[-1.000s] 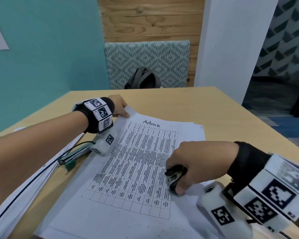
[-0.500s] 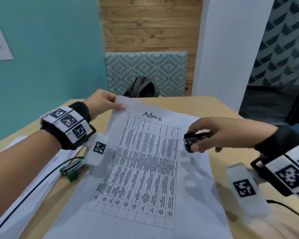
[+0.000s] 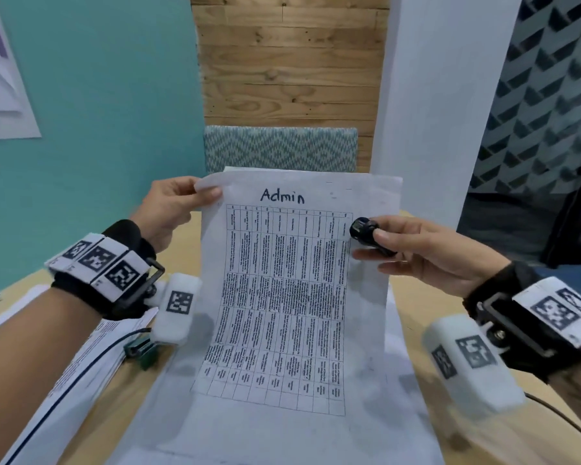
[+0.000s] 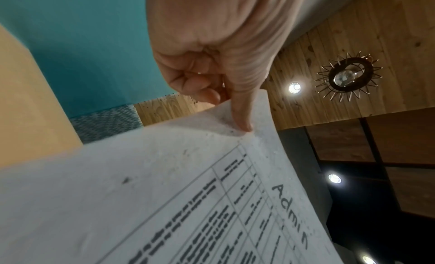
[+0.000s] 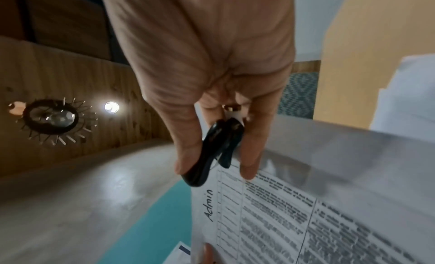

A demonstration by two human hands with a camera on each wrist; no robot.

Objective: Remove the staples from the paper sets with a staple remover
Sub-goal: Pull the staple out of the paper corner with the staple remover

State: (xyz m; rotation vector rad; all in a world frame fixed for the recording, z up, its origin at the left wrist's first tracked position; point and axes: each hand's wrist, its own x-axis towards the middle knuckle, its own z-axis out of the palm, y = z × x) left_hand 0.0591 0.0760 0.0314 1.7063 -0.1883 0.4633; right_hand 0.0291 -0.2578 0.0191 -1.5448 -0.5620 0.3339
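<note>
The left hand pinches the top left corner of the "Admin" paper set between thumb and curled fingers, holding its upper part raised off the wooden surface while the lower part trails down onto it; in the left wrist view the thumb lies flat on the corner. The right hand grips a black staple remover between thumb and fingers, just beside the sheet's right edge near the top; whether its claws touch the paper cannot be told, and no staple is visible in any view.

The paper is thin, light and limp; held by one corner it bows and sags, and would probably tear if pulled hard near a staple; a hold close to the stapled corner, with the sheets flat or taut, looks best. The remover is small, rigid and glossy, likely a little slippery; squeezing its two wings between thumb and forefinger suits it. More printed sheets lie on the surface at the left, beside a green object I cannot identify.
</note>
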